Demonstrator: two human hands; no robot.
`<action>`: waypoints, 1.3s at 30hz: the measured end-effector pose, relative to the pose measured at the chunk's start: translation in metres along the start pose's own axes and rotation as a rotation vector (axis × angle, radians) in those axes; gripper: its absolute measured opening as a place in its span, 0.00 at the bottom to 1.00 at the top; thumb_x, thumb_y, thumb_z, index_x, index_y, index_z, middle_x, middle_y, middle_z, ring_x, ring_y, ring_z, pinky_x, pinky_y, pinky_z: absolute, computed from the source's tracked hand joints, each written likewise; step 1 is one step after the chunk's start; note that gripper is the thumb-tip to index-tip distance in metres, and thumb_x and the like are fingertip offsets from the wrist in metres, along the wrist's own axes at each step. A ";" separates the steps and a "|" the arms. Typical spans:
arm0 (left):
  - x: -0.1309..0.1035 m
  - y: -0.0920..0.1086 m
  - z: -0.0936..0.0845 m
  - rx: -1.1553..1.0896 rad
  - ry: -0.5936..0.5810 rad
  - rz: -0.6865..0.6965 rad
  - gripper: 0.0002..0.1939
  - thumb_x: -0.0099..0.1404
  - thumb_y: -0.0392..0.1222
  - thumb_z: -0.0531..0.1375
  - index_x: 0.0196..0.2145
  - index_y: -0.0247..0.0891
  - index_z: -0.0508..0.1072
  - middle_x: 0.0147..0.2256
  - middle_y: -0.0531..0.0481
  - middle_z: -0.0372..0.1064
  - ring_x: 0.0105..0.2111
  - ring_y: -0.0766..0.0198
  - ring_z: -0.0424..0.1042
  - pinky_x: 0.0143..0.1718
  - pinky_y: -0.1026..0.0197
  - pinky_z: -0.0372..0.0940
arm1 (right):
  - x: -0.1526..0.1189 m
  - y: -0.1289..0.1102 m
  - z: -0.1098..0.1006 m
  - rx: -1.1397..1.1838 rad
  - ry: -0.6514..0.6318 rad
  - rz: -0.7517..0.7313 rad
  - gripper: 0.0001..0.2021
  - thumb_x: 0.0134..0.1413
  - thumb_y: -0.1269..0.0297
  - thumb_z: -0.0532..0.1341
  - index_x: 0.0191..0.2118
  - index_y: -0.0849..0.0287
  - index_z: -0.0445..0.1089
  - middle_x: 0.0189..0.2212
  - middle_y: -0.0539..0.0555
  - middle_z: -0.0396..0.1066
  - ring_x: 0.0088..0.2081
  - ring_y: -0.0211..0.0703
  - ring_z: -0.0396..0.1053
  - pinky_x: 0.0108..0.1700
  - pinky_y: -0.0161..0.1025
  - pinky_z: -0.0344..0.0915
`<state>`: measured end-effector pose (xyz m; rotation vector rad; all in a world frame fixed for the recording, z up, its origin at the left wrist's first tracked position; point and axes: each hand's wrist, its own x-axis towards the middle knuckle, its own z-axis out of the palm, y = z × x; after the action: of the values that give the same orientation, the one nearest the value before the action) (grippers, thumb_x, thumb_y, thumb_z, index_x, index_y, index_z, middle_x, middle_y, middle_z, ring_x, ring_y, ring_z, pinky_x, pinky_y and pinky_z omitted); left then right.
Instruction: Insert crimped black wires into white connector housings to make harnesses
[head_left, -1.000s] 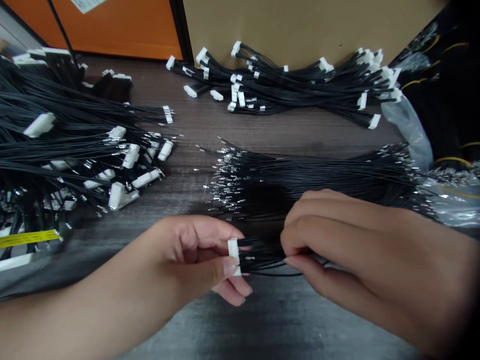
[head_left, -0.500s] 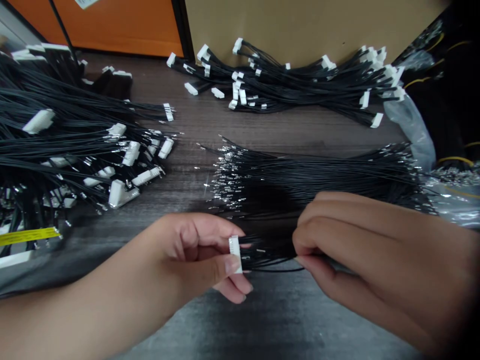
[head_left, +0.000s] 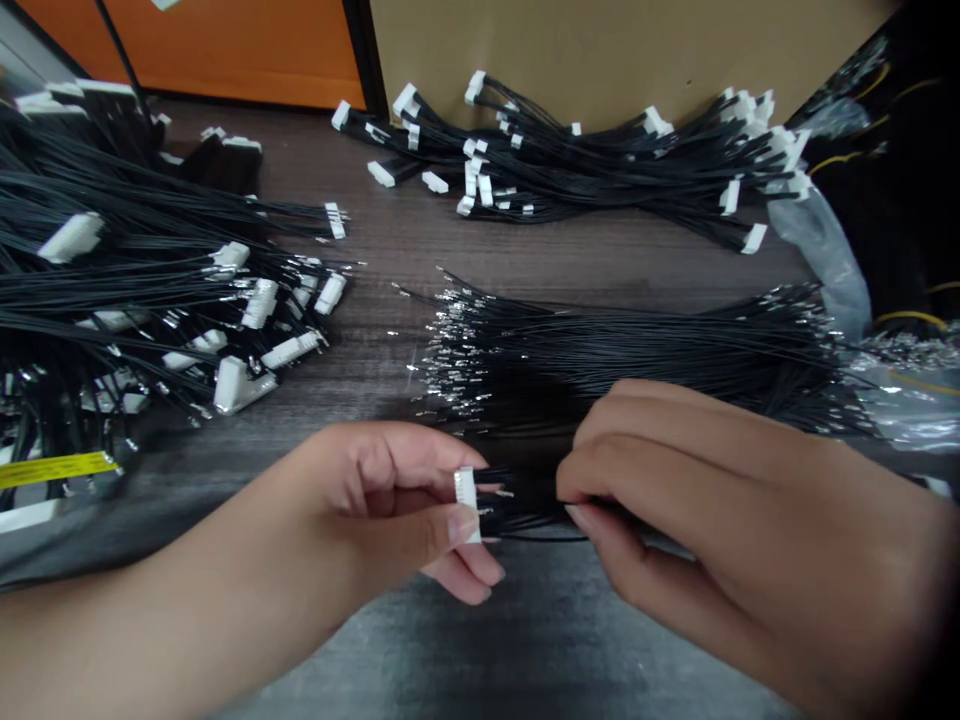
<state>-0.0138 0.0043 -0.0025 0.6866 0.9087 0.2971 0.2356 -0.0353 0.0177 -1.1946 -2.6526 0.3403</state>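
Observation:
Between the thumb and fingers of my left hand [head_left: 405,510] is a white connector housing [head_left: 466,505], held upright, with several black wires [head_left: 532,530] running out of its right side. My right hand [head_left: 667,500] is closed in a pinch on black wire to the right of the housing. Metal terminals of loose wires show close to the housing's right face; whether they are in its slots I cannot tell. My right fingers partly hide the wires. Just behind both hands lies a bundle of black wires [head_left: 637,345] with bare metal terminals at both ends.
On the left is a heap of black wires [head_left: 112,270] with white connectors and a yellow strip [head_left: 56,468]. More finished-looking wire harnesses [head_left: 600,170] lie along a tan board [head_left: 600,60] at the back. Clear plastic bags [head_left: 832,250] of wires are at the right, an orange panel [head_left: 247,50] at back left.
My right hand has moved left, closer to the white connector housing, bringing wire terminals nearer its right face. My left hand has barely moved and keeps its hold on the housing.

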 end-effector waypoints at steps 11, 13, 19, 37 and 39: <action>-0.002 0.006 0.002 0.013 -0.029 0.004 0.06 0.63 0.29 0.76 0.35 0.40 0.90 0.28 0.56 0.88 0.29 0.70 0.85 0.34 0.75 0.79 | -0.002 -0.010 0.009 0.142 0.057 -0.015 0.12 0.64 0.80 0.55 0.39 0.55 0.69 0.35 0.47 0.68 0.35 0.37 0.66 0.37 0.37 0.62; -0.002 0.006 0.002 0.015 -0.033 0.001 0.07 0.63 0.29 0.76 0.35 0.40 0.90 0.28 0.56 0.88 0.29 0.70 0.85 0.33 0.75 0.79 | -0.003 -0.009 0.009 0.155 0.048 -0.009 0.10 0.63 0.78 0.56 0.39 0.54 0.68 0.36 0.47 0.68 0.36 0.38 0.66 0.40 0.37 0.64; -0.002 0.005 0.000 0.018 -0.021 -0.003 0.06 0.63 0.30 0.76 0.34 0.39 0.89 0.28 0.57 0.88 0.29 0.70 0.85 0.34 0.74 0.80 | -0.005 -0.007 0.014 0.015 0.049 -0.121 0.11 0.65 0.77 0.55 0.37 0.55 0.71 0.36 0.50 0.70 0.38 0.41 0.66 0.45 0.39 0.65; -0.001 -0.010 -0.003 0.048 -0.024 0.084 0.09 0.66 0.31 0.74 0.37 0.46 0.90 0.30 0.60 0.87 0.31 0.71 0.85 0.36 0.76 0.79 | 0.010 0.002 0.006 -0.091 0.165 -0.277 0.24 0.63 0.86 0.55 0.20 0.55 0.72 0.25 0.45 0.70 0.28 0.36 0.63 0.35 0.35 0.60; 0.000 -0.012 -0.003 0.037 -0.027 0.085 0.09 0.67 0.31 0.74 0.38 0.47 0.90 0.30 0.60 0.88 0.31 0.71 0.86 0.36 0.76 0.79 | 0.012 -0.001 0.008 -0.128 0.197 -0.290 0.24 0.61 0.86 0.55 0.20 0.55 0.73 0.24 0.45 0.69 0.27 0.36 0.60 0.35 0.36 0.59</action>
<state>-0.0169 -0.0036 -0.0119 0.7627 0.8627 0.3470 0.2249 -0.0277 0.0114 -0.8087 -2.6521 0.0028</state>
